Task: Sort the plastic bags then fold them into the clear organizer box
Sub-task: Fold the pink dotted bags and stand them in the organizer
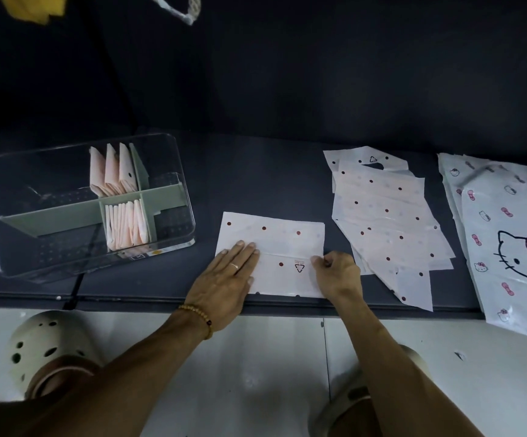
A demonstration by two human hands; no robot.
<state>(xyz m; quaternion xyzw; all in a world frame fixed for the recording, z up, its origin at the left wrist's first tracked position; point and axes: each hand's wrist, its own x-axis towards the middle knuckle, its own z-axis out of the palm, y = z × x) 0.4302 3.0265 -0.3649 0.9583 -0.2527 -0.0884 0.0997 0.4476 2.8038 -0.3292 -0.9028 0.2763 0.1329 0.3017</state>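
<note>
White plastic with red dots lies under both my hands: a polka-dot bag [271, 244] at the front edge of the dark table [256, 171], its near part folded up over itself. My left hand [227, 279] presses flat on its left side, fingers straight. My right hand [338, 274] pinches the folded edge at the right. To the left stands the clear organizer box [13, 171] with folded bags [126, 225] upright in two compartments. Right of me lie the dotted stack [388, 216] and the cat-print bags [508, 234].
</note>
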